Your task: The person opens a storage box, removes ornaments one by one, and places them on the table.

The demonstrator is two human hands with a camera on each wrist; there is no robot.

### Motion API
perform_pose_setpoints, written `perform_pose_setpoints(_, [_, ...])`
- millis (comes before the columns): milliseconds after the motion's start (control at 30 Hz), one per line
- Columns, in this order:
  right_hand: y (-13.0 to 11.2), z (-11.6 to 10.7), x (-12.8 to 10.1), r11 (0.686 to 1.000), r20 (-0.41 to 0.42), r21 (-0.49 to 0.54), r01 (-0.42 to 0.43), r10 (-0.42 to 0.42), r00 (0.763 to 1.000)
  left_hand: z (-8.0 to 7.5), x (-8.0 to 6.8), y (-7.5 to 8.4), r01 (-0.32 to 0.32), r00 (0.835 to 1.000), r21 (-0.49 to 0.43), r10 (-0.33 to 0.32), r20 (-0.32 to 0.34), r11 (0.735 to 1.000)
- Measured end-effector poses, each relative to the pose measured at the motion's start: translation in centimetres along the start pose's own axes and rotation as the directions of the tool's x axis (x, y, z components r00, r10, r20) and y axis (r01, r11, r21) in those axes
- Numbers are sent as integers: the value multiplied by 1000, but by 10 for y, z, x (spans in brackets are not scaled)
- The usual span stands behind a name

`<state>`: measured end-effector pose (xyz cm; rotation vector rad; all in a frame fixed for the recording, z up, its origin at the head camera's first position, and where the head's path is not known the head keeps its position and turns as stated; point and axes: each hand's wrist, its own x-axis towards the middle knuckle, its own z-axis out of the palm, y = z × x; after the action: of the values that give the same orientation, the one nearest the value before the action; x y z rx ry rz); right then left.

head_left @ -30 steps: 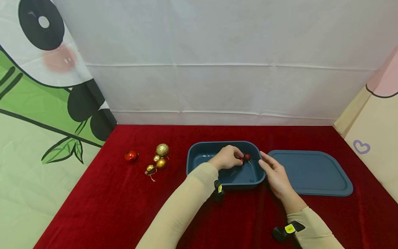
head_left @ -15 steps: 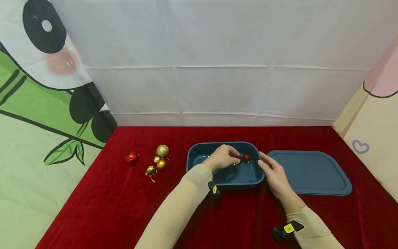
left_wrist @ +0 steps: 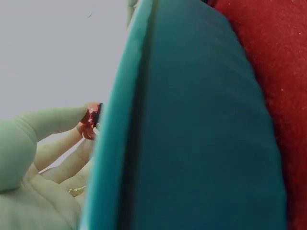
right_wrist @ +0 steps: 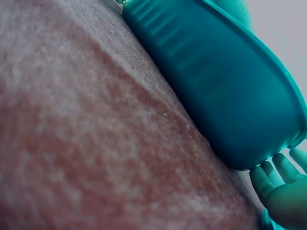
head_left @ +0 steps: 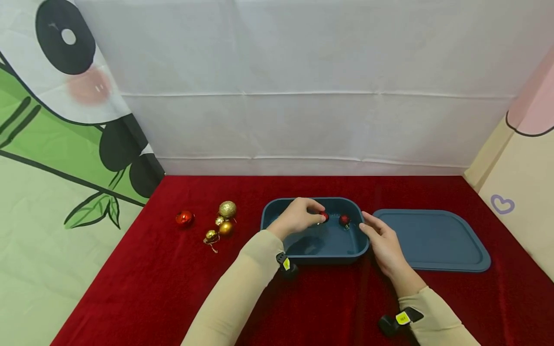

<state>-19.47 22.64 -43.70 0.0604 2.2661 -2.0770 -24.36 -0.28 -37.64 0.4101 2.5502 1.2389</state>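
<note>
Right now the left hand [head_left: 298,218] sits low inside the blue tub [head_left: 277,211], its thumb and fingertips pinched on a small red bauble [head_left: 323,216]; the left wrist view shows the same red ball [left_wrist: 89,120] caught at the fingertips just behind the tub wall. A second red bauble [head_left: 344,220] already lies on the tub floor, just to the right of the pinched one and close to the wall that the right hand [head_left: 383,242] touches. That right hand rests with relaxed, nearly straight fingers against the tub's right rim and grips nothing; in the right wrist view its fingertips [right_wrist: 283,177] lie at the tub's corner.

To do this step well, I judge the pinched ball should be set onto the floor before the fingers part, since a round, glossy ball dropped from any height would likely roll or knock its neighbour. Keeping the right hand steady on the rim should stop the light tub from sliding on the red cloth [head_left: 173,269]. Well off to the left of the left hand wait a lone red ball [head_left: 184,218] and a cluster of gold baubles [head_left: 221,222]. The flat blue lid [head_left: 433,240] lies just beyond the right hand.
</note>
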Motion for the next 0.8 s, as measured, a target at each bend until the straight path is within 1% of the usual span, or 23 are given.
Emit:
perform_pose_setpoints(233, [1,0,1,1000,1,8,-2,2,1000,-11,-10,-4,-10,999,-34,9,-35,999])
perform_pose_setpoints(433, [4,-1,1,1000,16,-13,5,-5,1000,-19,-19,-8,-6,997,-68,1,-81,998])
perform_pose_setpoints(800, [6,-1,1,1000,16,-18,8,-8,1000,-33,-38,-18,-17,985,-102,-1,-171,995])
